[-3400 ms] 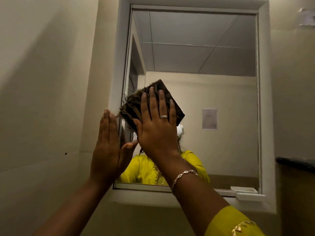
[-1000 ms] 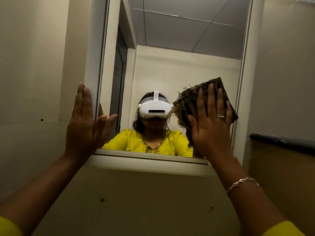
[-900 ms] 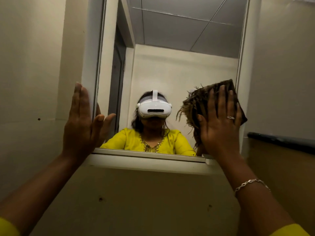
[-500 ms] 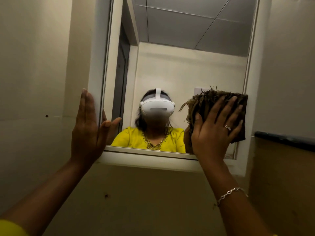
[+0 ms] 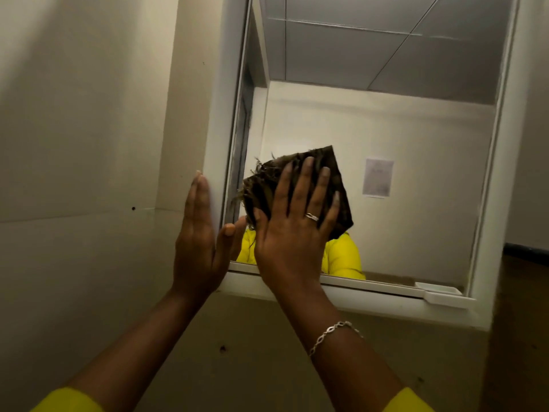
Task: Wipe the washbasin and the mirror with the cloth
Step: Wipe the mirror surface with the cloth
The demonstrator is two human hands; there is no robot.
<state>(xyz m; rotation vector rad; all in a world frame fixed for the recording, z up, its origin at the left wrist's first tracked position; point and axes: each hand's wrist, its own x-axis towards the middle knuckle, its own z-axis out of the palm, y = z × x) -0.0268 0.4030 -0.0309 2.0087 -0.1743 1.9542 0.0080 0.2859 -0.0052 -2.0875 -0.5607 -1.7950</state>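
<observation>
A white-framed mirror (image 5: 386, 138) hangs on the wall in front of me. My right hand (image 5: 294, 230) presses a dark brown, frayed cloth (image 5: 335, 176) flat against the lower left part of the glass, fingers straight and spread. My left hand (image 5: 197, 233) lies flat with straight fingers against the mirror's left frame, its thumb touching the glass edge. The washbasin is out of view.
A small white clip or ledge (image 5: 445, 295) sits on the bottom frame at the right. A beige wall (image 5: 83, 144) closes in on the left. At the far right runs a dark ledge (image 5: 525, 252). The mirror reflects a ceiling and a paper on the far wall.
My right hand has slid the cloth from the mirror's lower right corner across to the lower left. My left hand has stayed on the left frame.
</observation>
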